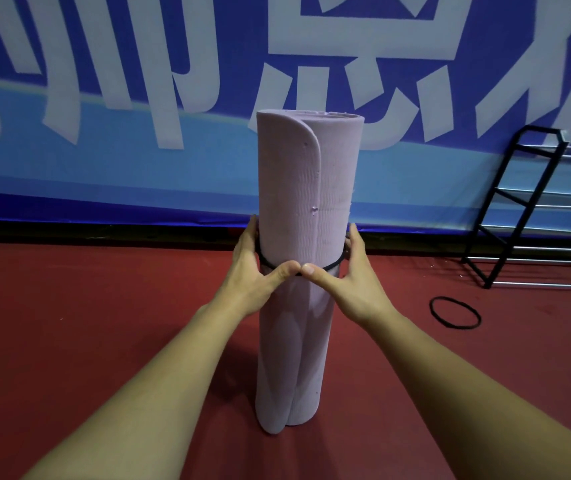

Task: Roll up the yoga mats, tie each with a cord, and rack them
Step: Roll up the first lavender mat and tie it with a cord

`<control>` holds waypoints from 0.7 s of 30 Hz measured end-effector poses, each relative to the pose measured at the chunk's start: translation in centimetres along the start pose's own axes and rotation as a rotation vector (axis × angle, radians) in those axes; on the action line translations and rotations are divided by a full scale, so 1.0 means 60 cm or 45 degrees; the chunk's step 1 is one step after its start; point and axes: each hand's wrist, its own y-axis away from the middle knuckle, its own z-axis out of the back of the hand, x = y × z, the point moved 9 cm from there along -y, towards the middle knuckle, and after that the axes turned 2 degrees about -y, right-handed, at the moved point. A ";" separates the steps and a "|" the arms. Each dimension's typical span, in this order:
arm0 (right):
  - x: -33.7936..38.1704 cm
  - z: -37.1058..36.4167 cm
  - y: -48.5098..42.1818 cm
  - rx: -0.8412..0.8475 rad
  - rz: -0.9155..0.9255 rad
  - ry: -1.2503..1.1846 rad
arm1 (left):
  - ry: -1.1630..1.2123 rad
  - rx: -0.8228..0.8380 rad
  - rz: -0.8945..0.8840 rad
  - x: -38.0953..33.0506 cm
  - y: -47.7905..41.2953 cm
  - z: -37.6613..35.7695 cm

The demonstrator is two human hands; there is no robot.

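The rolled mat [306,188] stands upright on the red floor [104,306] at the centre, long axis vertical, straight ahead of both hands. The left hand [253,271] and right hand [350,275] clasp it from 9 and 3 o'clock at mid-height, equally near. Their thumbs meet in front on the black cord [327,267] looped round it. The rack [542,130] stands toward 2 o'clock, so racking likely means carrying the roll rightward. A spare cord [432,310] lies at 4 o'clock.
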 end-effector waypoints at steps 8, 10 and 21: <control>-0.031 -0.004 0.019 0.037 -0.093 0.114 | -0.058 0.028 0.011 0.010 0.016 -0.014; -0.038 -0.004 0.017 0.054 -0.090 0.133 | -0.136 0.019 0.013 0.010 0.018 -0.014; -0.038 -0.014 0.023 0.061 -0.121 0.054 | -0.053 -0.017 0.033 0.028 0.025 -0.020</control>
